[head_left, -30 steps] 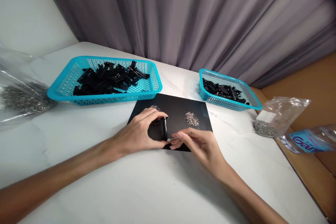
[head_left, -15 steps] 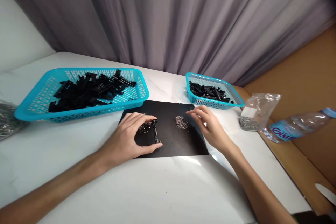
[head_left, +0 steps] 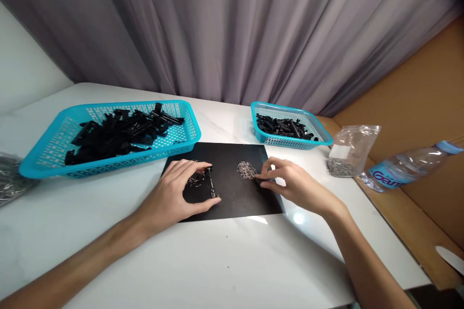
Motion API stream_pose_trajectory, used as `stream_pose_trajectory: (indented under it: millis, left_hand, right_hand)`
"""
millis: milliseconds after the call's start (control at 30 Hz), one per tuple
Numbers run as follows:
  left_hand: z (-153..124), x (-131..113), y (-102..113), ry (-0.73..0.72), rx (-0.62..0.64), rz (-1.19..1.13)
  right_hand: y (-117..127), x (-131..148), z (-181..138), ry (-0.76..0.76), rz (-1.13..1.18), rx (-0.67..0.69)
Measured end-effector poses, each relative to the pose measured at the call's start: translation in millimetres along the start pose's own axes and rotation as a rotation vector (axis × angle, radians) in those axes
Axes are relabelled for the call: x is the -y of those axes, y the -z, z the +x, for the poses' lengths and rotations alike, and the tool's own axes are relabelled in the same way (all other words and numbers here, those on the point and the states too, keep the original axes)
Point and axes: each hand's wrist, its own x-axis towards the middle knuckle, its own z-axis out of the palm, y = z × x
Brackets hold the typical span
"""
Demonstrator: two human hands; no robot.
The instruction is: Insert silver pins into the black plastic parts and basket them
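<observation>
My left hand is closed on a narrow black plastic part, gripping it end to end between thumb and fingers, above a black mat. Behind that part, a pile of small metal pieces is partly hidden by my left fingers. My right hand reaches in from the right. Its index fingertip is at the right edge of a second pile of small metal pieces, with the thumb slightly apart below it. Nothing shows between these fingers.
A large blue basket of black parts stands back left; a smaller blue basket of black parts stands back right. Farther right are a clear bag of metal pieces and a water bottle. Another bag lies at far left.
My right hand has come down and toward me, its index fingertip now at the edge of the right pile. My left hand still grips the black part. The view has shifted slightly.
</observation>
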Motion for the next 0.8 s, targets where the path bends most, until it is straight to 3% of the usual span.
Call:
stream_pose_trajectory:
  millis: [200,500,600,700,800]
  left_hand:
    - [0,-1,0,0.018,0.009,-0.012]
    - [-2,0,-5,-0.023,0.026,-0.018]
    - [-3,-1,-4,-0.038,0.023,-0.015]
    - [-3,-3,-4,-0.029,0.036,-0.022]
    - [-3,-4,-4,-0.02,0.051,-0.029]
  right_hand:
    - [-10,15,-11,0.021,-0.122,0.107]
    - [-19,13,0,-0.128,0.144,-0.085]
    - [-18,10,-7,-0.045,0.152,-0.023]
    - [-19,16,-17,0.094,0.0,0.081]
    - [-27,20,-23,0.111,-0.17,-0.005]
